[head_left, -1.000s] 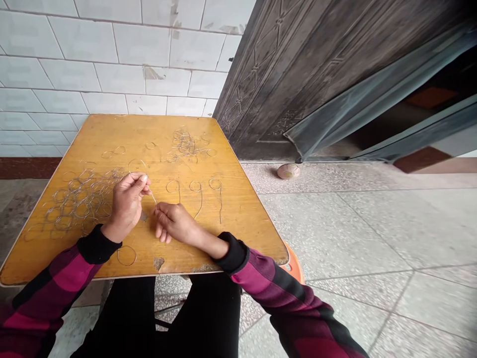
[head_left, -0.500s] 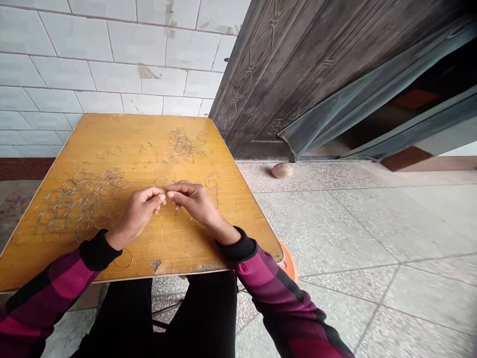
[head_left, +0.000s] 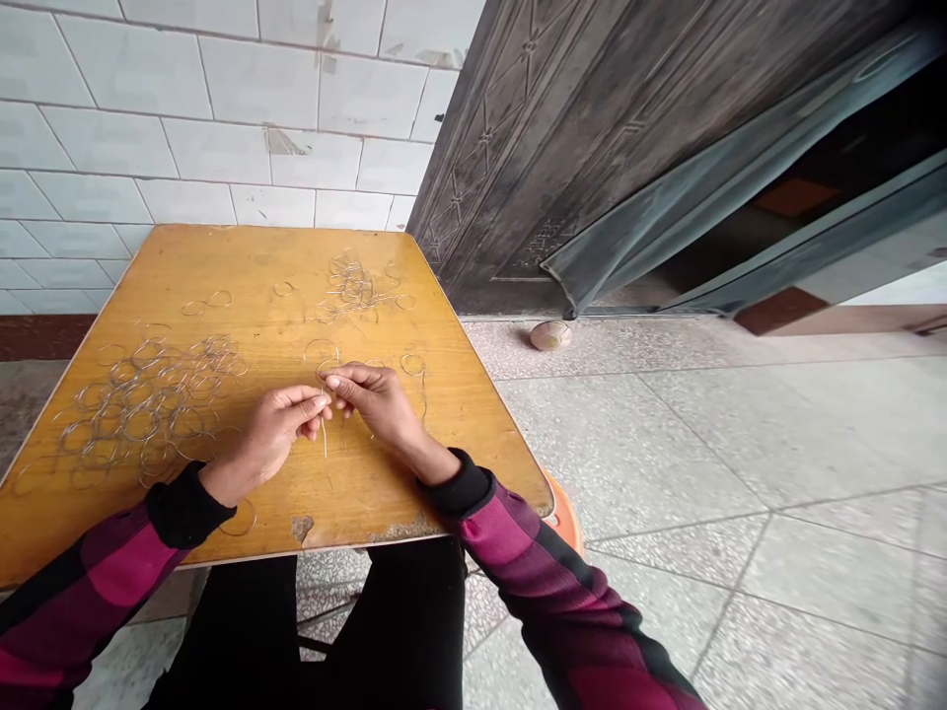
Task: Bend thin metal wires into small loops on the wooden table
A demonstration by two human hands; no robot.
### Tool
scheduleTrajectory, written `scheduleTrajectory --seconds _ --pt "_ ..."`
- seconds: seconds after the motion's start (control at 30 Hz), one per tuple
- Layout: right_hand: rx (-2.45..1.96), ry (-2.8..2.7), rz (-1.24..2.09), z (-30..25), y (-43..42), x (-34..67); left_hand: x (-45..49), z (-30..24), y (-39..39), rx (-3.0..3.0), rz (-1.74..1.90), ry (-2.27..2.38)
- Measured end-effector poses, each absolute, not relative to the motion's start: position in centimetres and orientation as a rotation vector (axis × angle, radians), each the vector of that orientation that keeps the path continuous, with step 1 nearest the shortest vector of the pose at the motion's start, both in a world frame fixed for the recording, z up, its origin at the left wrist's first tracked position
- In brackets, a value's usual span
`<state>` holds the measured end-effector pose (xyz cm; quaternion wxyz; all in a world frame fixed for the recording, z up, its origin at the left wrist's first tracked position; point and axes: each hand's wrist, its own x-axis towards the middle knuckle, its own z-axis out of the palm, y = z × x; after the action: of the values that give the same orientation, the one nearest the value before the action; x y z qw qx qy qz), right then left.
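Over the wooden table point(head_left: 296, 513), my left hand point(head_left: 277, 429) pinches a thin wire point(head_left: 325, 441), whose straight end hangs below the fingertips. My right hand point(head_left: 377, 404) is closed in a pinch on the same wire, just above and right of the left fingertips. A looped part of wire shows above the pinch, partly hidden by my fingers. Left of my hands lies a wide heap of bent wire loops point(head_left: 140, 414). Farther back is a smaller tangle of wire point(head_left: 355, 286). One looped wire with a tail point(head_left: 412, 365) lies by my right hand.
A white tiled wall point(head_left: 258, 89) rises behind the table, and a dark carved door point(head_left: 518, 148) with a curtain stands to the right. A roundish stone-like object point(head_left: 551, 335) sits on the floor. An orange stool point(head_left: 563, 513) shows beside the table's right corner.
My left hand has dropped slightly relative to the right, and the fingertips are a little farther apart vertically. The hanging wire end shows more brightly. The whole view has shifted slightly.
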<state>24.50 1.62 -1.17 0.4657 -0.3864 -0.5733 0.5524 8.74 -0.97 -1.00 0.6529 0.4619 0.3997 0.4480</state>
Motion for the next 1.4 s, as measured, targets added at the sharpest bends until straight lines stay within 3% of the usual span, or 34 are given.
scheduleTrajectory --seconds 0.4,0.83,1.2,1.4 --pt "-0.948 -1.384 1.246 -1.7 1.7 24.1 8.7 -1.1 -1.0 1.182 1.015 0.977" --pt "-1.067 -1.781 0.739 -1.2 1.2 24.1 8.8 -1.3 -1.1 1.340 0.999 1.035" --pt "-0.990 -1.950 1.096 0.7 1.6 27.1 7.4 -0.6 -1.1 1.463 0.778 0.945" --pt "-0.999 -2.100 0.955 1.7 2.1 28.4 7.0 -0.2 -1.0 1.531 0.679 0.952"
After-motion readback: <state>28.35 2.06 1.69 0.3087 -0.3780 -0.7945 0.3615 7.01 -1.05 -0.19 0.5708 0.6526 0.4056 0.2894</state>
